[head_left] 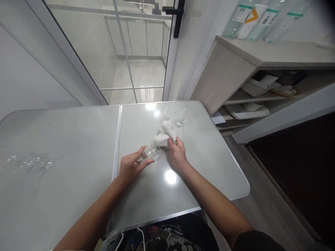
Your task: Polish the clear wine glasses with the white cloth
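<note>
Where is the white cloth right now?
In the head view, the cloth is mid-table, bunched in the right hand against the glass held by the left hand.

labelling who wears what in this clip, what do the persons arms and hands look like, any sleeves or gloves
Both forearms are bare up to the frame's lower edge, with no sleeves showing. The left hand and right hand wear no gloves, and no ring, watch or band shows on either wrist. Dark clothing with a pale printed pattern shows at the bottom between the arms.
</note>
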Available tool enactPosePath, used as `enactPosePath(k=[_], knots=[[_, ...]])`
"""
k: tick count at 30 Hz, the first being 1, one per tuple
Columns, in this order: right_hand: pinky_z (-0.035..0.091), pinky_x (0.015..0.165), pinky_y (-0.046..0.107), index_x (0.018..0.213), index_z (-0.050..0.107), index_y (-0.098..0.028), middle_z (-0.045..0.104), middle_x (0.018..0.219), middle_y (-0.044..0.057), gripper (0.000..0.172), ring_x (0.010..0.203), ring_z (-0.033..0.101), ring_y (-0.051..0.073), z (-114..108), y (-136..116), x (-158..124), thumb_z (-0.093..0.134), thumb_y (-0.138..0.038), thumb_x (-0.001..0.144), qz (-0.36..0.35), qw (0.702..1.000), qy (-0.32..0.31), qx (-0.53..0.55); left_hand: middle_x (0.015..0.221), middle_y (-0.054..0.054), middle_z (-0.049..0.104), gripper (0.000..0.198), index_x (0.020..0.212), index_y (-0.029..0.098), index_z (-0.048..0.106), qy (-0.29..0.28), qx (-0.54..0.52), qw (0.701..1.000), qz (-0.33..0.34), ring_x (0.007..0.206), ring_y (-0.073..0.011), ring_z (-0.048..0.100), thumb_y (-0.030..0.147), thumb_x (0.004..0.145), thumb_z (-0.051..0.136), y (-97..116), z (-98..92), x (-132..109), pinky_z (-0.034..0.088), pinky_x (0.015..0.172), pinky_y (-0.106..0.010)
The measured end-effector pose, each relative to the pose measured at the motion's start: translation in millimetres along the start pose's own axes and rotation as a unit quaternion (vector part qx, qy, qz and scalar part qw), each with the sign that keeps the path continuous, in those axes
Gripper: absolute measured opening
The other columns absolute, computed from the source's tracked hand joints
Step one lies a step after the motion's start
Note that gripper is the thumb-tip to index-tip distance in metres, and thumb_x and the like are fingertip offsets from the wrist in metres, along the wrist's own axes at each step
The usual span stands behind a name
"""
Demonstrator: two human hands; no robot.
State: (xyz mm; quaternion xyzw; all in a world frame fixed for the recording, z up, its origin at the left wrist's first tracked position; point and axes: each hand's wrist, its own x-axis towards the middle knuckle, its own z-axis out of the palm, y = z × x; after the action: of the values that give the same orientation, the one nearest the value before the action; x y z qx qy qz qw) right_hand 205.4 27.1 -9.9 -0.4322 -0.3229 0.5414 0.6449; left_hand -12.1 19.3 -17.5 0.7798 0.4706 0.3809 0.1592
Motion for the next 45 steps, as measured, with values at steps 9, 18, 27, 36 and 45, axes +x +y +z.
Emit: enactPosePath(k=[9, 18, 27, 36, 45], knots=[[0.054, 0.084, 0.044, 0.094, 0.076, -0.018, 0.073, 0.093, 0.011, 0.062, 0.097, 0.068, 0.031, -12.2, -12.3, -7.6, 0.05, -0.074, 0.091, 0.029, 0.972, -0.23, -0.037, 0.074, -0.004, 0.073, 0.051, 0.104, 0.013, 0.081, -0.194, -0.223, 0.941, -0.166, 0.061, -0.0139, 0.06, 0.05, 0.069, 0.089, 3.0, -8.3, 11.0, 0.049, 0.059, -0.026], [0.053, 0.087, 0.034, 0.139, 0.057, -0.024, 0.075, 0.107, 0.006, 0.061, 0.095, 0.069, 0.022, -18.2, -25.6, 4.5, 0.079, -0.034, 0.083, 0.029, 0.93, -0.316, -0.187, 0.066, 0.0, 0.066, 0.046, 0.107, 0.017, 0.08, -0.289, -0.249, 0.905, -0.188, 0.055, -0.0107, 0.052, 0.043, 0.071, 0.088, -2.5, -22.0, 21.5, 0.037, 0.052, -0.023], [0.05, 0.075, 0.028, 0.125, 0.069, -0.021, 0.073, 0.111, 0.005, 0.049, 0.086, 0.067, 0.018, -5.6, -15.9, -10.6, 0.076, -0.022, 0.076, -0.014, 0.897, -0.347, -0.273, 0.071, 0.002, 0.068, 0.054, 0.104, 0.02, 0.062, -0.342, -0.142, 0.92, -0.129, 0.064, -0.016, 0.061, 0.051, 0.067, 0.088, -1.6, -26.2, 23.5, 0.04, 0.06, -0.025], [0.047, 0.069, 0.026, 0.101, 0.075, -0.015, 0.073, 0.09, 0.004, 0.022, 0.076, 0.062, 0.016, -4.7, -12.7, -8.5, 0.067, -0.027, 0.084, 0.194, 0.904, -0.336, -0.181, 0.081, -0.002, 0.071, 0.058, 0.105, 0.024, 0.041, -0.283, 0.059, 0.957, 0.014, 0.068, -0.026, 0.071, 0.059, 0.078, 0.079, -3.2, -13.2, 4.6, 0.037, 0.06, -0.027], [0.051, 0.07, 0.03, 0.094, 0.082, -0.019, 0.075, 0.094, 0.006, 0.019, 0.079, 0.067, 0.019, -10.0, -25.4, -8.6, 0.081, -0.032, 0.08, 0.003, 0.92, -0.323, -0.221, 0.068, 0.007, 0.059, 0.062, 0.093, 0.025, 0.038, -0.274, -0.053, 0.956, -0.096, 0.059, -0.0172, 0.061, 0.066, 0.073, 0.08, 15.1, -10.1, 11.2, 0.035, 0.058, -0.024]])
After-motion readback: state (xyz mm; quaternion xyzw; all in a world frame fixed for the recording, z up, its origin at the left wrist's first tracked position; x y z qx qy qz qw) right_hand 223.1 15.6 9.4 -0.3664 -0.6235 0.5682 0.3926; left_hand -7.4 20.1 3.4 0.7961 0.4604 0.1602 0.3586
